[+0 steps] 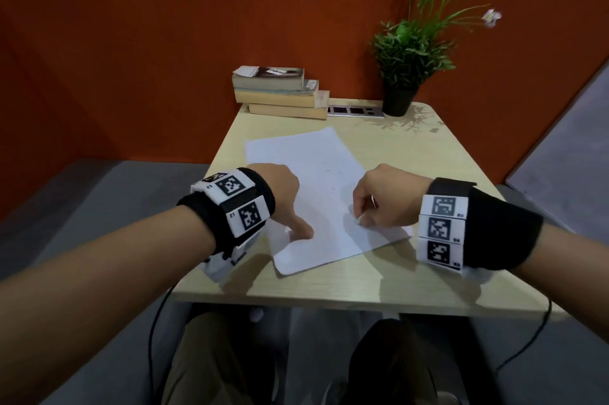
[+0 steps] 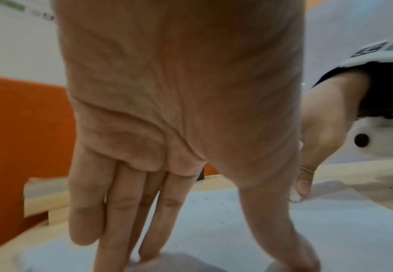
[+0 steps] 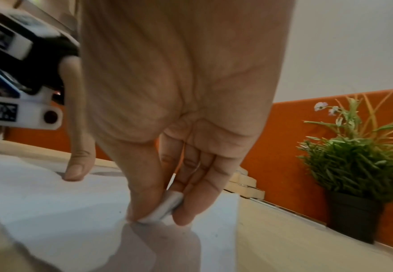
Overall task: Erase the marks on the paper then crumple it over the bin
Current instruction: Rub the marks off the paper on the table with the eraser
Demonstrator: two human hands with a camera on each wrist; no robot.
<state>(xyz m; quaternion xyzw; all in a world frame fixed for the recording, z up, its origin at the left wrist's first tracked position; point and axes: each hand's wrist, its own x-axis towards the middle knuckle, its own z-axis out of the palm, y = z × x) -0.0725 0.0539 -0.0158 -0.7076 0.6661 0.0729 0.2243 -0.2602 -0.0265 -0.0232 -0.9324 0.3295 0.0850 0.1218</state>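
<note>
A white sheet of paper [image 1: 316, 193] lies slanted on the light wooden table [image 1: 395, 272]. My left hand [image 1: 290, 206] presses straight fingers [image 2: 130, 211] and the thumb down on the paper's left side. My right hand [image 1: 372, 206] pinches a small white eraser [image 3: 165, 208] between thumb and fingers, its tip touching the paper [image 3: 51, 202] near the right edge. In the left wrist view the eraser [image 2: 294, 197] shows under the right thumb. A few faint marks remain near the paper's middle. No bin is in view.
A stack of three books [image 1: 280, 94] lies at the table's back left. A potted plant [image 1: 405, 68] stands at the back right, with a power strip [image 1: 356, 111] between them. Orange wall panels surround the table. My legs are below the front edge.
</note>
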